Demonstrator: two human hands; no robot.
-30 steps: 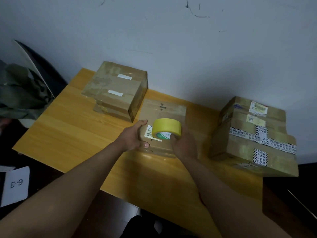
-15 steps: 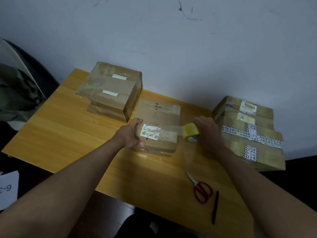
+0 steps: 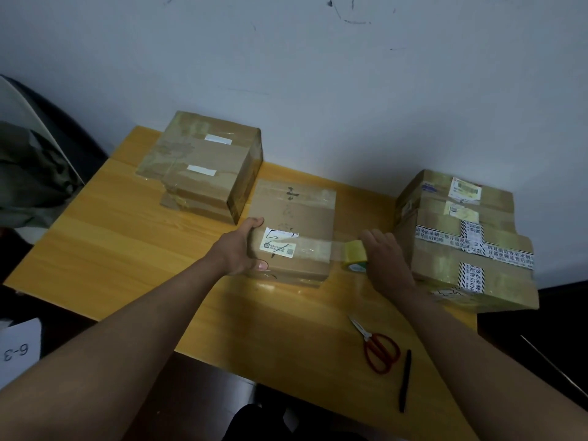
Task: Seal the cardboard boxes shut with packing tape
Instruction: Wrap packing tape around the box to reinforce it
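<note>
Yellow tape roll (image 3: 354,254) in gripping right hand (image 3: 386,261), beside left hand (image 3: 237,249)-clasped box (image 3: 296,230).

both arms are reaching forward, the left hand (image 3: 237,253) is clamping the left edge of the middle box (image 3: 294,232) with thumb on top, and the right hand (image 3: 386,259) is curling its grip over the tape roll (image 3: 354,254)
</note>
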